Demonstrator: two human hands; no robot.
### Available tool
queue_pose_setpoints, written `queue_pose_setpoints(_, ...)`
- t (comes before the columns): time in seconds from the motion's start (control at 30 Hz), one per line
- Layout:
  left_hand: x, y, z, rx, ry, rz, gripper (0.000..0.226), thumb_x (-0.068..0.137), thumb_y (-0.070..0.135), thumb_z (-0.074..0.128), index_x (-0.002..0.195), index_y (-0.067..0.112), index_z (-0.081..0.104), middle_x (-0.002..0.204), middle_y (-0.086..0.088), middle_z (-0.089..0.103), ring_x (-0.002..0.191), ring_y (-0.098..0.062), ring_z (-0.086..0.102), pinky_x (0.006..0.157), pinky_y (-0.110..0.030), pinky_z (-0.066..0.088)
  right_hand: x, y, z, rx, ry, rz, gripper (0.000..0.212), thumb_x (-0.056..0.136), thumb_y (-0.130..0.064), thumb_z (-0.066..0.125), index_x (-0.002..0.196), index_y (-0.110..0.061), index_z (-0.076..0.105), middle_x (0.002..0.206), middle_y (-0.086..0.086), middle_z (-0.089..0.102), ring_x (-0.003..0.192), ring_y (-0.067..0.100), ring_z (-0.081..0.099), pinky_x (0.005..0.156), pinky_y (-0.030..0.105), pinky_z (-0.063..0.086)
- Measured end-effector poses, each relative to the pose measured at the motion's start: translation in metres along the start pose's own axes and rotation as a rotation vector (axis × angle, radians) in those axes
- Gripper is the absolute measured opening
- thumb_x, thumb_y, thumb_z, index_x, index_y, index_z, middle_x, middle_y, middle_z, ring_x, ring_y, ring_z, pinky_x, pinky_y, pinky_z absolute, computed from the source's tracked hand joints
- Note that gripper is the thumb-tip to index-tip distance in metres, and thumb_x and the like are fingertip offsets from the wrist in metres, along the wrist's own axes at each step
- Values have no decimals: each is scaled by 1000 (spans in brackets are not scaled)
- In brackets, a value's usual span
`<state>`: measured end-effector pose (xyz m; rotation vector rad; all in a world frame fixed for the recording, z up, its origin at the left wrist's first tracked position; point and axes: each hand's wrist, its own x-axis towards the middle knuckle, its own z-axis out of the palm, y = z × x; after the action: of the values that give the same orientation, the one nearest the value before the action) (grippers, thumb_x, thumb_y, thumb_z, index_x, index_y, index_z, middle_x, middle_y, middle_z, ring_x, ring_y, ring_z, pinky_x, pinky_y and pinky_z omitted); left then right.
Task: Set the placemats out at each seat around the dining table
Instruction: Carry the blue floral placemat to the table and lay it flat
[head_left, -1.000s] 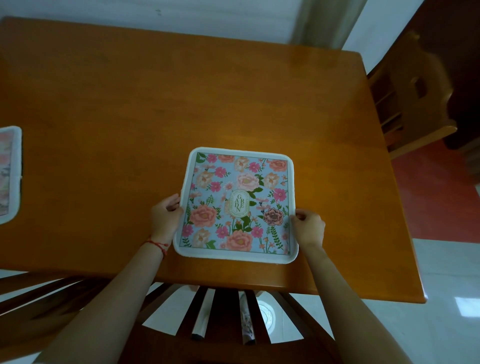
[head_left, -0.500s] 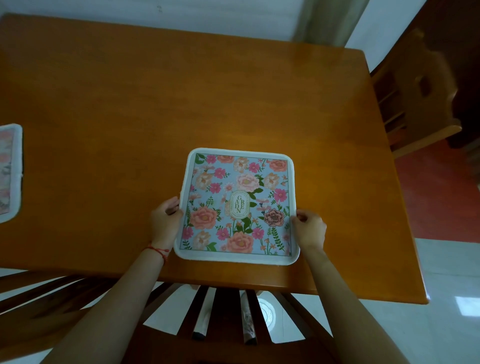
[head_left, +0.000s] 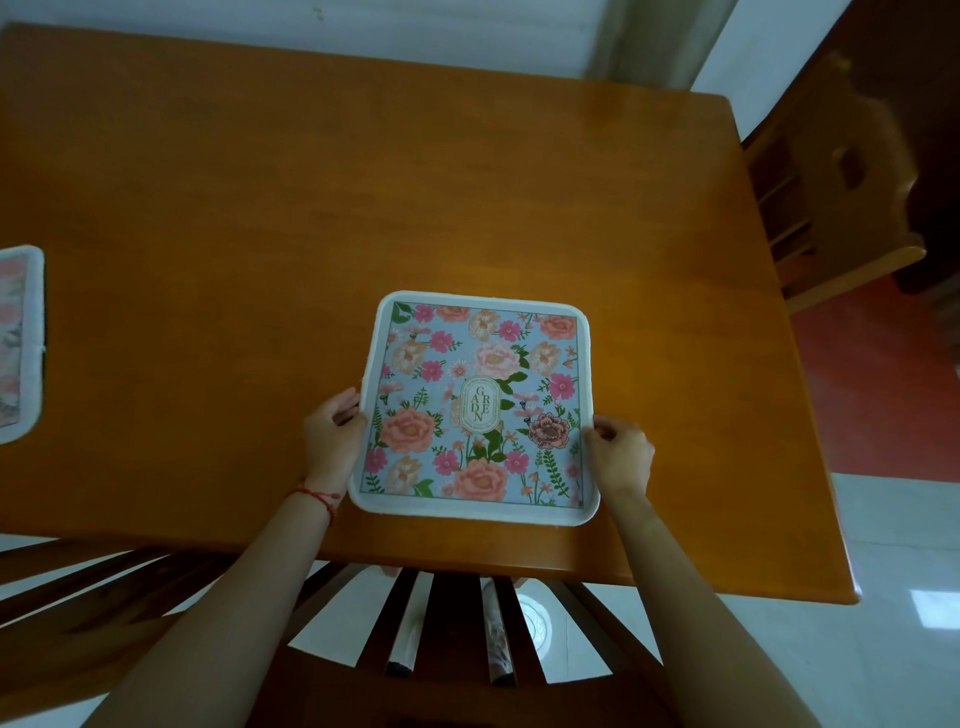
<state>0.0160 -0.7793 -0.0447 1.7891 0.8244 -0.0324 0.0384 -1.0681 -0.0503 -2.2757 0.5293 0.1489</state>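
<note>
Nearby, second placemat (head_left: 20, 343) at table (head_left: 260, 208) left edge, both hands pinching floral placemat (head_left: 478, 405) sides

I counted two placemats: one floral placemat (head_left: 478, 405) lay flat near the table's near edge, and a second placemat (head_left: 18, 343) showed only partly at the left border. I saw one wooden table (head_left: 363, 197). Two chairs were visible, one chair (head_left: 831, 176) at the right end and one slatted chair back (head_left: 452, 629) below me. Two hands, left hand (head_left: 332, 436) and right hand (head_left: 621, 457).
</note>
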Motion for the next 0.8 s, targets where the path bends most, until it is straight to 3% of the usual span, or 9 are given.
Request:
queue_pose_setpoints(0.1,0,-1,1,4,-1,3,42,89,2,53,130,1,47,130,-16,54,116,-28,54,93,-45,49,-1,1,-1,9,-3,-8,17,89,-10,52,96,-9,68,85,1,66,58,2,54,39,8,39)
queue_pose_setpoints(0.27,1,-2,0,16,9,8,41,89,2,53,130,0,47,130,-17,54,115,-28,55,93,-46,49,-2,1,0,18,-17,-4,17,89,-12,53,98,-9,68,89,1,67,61,4,57,46,12,41)
queue_pose_setpoints(0.4,-7,2,1,56,11,59,36,90,0,50,126,0,51,122,-9,57,109,-21,56,84,-35,51,-1,6,0,12,-45,-21,15,89,-15,54,96,-11,67,93,3,68,68,8,60,48,13,42)
queue_pose_setpoints(0.5,-17,1,1,156,0,176,30,92,5,48,121,5,56,110,-2,60,97,-17,59,76,-35,54,-7,6,1,-28,-42,-37,21,89,-18,53,104,-8,65,106,10,63,86,17,60,62,22,47)
queue_pose_setpoints(0.57,-22,0,1,246,-9,255,31,92,13,49,122,9,56,117,-6,61,102,-23,61,81,-45,55,-13,1,0,-110,-34,-65,29,90,-19,53,115,-6,60,116,13,56,102,22,53,79,31,47)
queue_pose_setpoints(0.63,-29,3,1,305,-24,316,32,92,9,50,123,7,55,120,-3,57,109,-19,54,89,-44,51,-21,-6,-2,-201,-30,-108,34,91,-20,52,122,-7,55,124,12,53,114,25,46,93,36,41)
queue_pose_setpoints(0.7,-34,5,0,336,-66,403,31,92,9,49,122,10,56,121,-1,55,113,-15,50,91,-41,50,-27,-14,-2,-230,-38,-151,37,91,-21,53,125,-8,52,129,11,51,120,26,42,99,38,37)
queue_pose_setpoints(0.8,-34,2,-4,468,-138,505,36,91,23,48,127,16,52,128,-5,56,119,-22,50,92,-45,51,-37,-24,-1,-235,-52,-219,38,91,-23,53,126,-8,51,129,10,52,120,25,43,99,36,38)
